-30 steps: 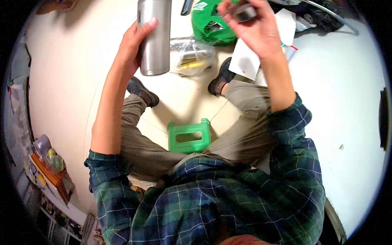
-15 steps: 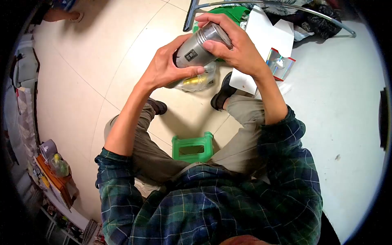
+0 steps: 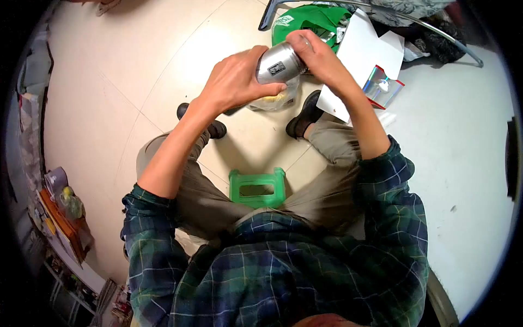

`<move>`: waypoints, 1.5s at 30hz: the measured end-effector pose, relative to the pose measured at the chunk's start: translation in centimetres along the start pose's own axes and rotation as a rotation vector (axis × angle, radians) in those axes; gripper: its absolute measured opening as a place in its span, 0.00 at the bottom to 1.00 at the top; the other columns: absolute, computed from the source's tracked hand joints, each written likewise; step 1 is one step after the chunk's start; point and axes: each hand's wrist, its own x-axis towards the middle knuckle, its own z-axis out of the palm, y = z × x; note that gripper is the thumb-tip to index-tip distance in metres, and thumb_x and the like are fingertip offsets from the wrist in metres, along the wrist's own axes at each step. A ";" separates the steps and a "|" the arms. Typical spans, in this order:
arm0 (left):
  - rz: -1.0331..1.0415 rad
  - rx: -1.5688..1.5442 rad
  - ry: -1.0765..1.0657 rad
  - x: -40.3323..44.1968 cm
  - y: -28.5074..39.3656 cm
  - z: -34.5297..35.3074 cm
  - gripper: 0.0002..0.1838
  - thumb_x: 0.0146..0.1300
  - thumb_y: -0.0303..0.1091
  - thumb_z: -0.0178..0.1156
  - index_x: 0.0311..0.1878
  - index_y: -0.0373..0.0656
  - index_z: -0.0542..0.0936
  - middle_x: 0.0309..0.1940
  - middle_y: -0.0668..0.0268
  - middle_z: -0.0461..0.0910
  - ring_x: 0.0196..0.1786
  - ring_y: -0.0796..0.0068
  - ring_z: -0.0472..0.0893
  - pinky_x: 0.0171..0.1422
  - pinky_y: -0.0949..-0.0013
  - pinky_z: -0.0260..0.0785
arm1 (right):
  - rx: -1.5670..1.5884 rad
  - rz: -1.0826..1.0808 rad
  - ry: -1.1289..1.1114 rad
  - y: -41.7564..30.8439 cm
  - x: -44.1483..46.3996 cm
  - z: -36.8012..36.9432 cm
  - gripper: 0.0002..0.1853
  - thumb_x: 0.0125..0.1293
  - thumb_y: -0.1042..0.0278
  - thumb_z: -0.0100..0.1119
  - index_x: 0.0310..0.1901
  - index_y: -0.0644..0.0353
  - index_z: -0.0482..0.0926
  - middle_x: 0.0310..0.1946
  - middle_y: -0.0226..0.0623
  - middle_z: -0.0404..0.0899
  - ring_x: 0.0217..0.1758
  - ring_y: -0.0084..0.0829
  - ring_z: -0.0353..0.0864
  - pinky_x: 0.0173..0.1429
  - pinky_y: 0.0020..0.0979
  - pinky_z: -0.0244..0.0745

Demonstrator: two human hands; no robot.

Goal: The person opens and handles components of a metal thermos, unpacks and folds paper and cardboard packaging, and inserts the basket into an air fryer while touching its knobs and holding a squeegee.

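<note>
A silver metal canister (image 3: 280, 56) with a small dark square label is held out in front of me, tilted. My left hand (image 3: 235, 77) is wrapped round its lower body, with the thumb stretched along the near side. Over its upper end on the right, my right hand (image 3: 318, 59) is closed, and its fingers hide most of that end. Below the canister a clear plastic bag (image 3: 272, 102) with something yellow in it lies on the floor, partly hidden by my left hand.
A green bag (image 3: 297, 20) lies beyond my hands, near a squeegee-like tool's long handle (image 3: 430, 26). Right of it are a white card sheet (image 3: 362, 46) and a red-edged clear box (image 3: 383, 90). A green plastic stool (image 3: 256, 199) stands between my legs.
The canister and both hands have shifted slightly right and down in view. My right hand has turned and now wraps the canister's end. The person's foot at top left has mostly left view.
</note>
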 end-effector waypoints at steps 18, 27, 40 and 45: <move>0.228 -0.008 0.283 0.5 -0.9 -0.7 0.41 0.42 0.42 0.74 0.59 0.39 0.65 0.48 0.53 0.75 0.50 0.58 0.78 0.54 0.60 0.73 | 0.177 -0.368 -0.052 -2.4 -1.8 -1.8 0.40 0.50 0.66 0.72 0.64 0.58 0.62 0.57 0.41 0.68 0.59 0.33 0.70 0.61 0.34 0.70; 0.168 0.036 0.210 0.4 0.0 -0.8 0.41 0.40 0.37 0.74 0.59 0.37 0.67 0.51 0.53 0.75 0.52 0.58 0.77 0.56 0.61 0.70 | -0.316 -0.308 0.016 -3.1 -1.9 -2.7 0.38 0.48 0.46 0.71 0.56 0.60 0.68 0.49 0.42 0.72 0.51 0.38 0.74 0.54 0.34 0.71; 0.022 -0.368 -0.183 -0.5 -0.2 -1.0 0.43 0.41 0.52 0.70 0.60 0.40 0.70 0.46 0.54 0.78 0.48 0.61 0.79 0.54 0.63 0.70 | -0.374 -0.083 -0.298 -3.2 -2.2 -5.5 0.29 0.59 0.53 0.62 0.60 0.55 0.71 0.43 0.41 0.79 0.40 0.32 0.80 0.45 0.30 0.75; 0.008 -0.385 -0.188 -0.4 -0.3 -1.7 0.42 0.40 0.53 0.69 0.59 0.40 0.71 0.44 0.54 0.79 0.46 0.60 0.80 0.52 0.63 0.71 | -0.328 -0.377 -0.237 -3.0 -1.9 -5.3 0.25 0.63 0.53 0.57 0.59 0.57 0.72 0.38 0.42 0.80 0.34 0.28 0.78 0.40 0.28 0.74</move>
